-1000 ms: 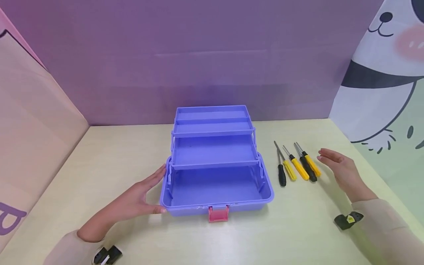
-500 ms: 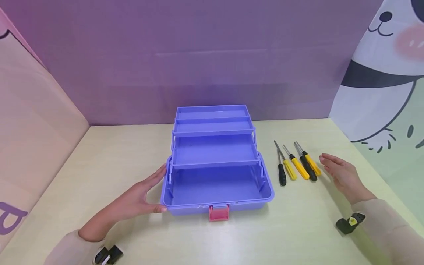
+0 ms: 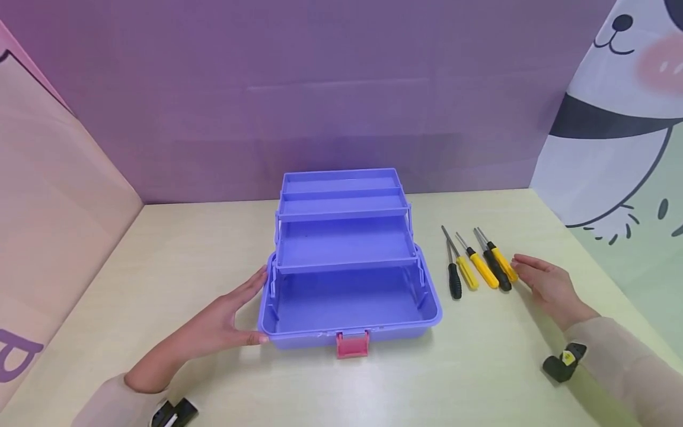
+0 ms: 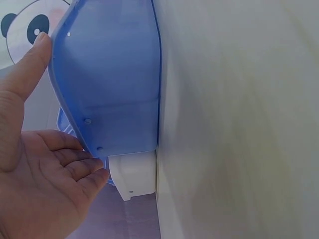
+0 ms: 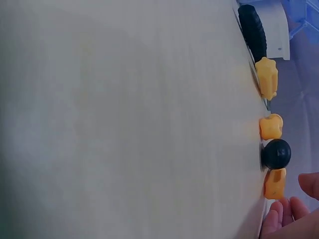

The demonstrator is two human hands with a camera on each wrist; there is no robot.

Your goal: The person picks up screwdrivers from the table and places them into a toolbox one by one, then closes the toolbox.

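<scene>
Lilac toolbox, pink latch, yellow-and-black screwdrivers.

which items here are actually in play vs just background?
In play:
- open purple toolbox, left hand resting flat against its left side
- five screwdrivers, yellow and black handles, on the table
- right hand, open beside them

Background:
- panda panel
- purple back wall

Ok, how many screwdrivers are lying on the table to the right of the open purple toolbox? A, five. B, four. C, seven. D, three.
A: five screwdrivers lie side by side on the table right of the toolbox, three with yellow handles and two with black, by the head view; the right hand is beside the outermost one.
</scene>
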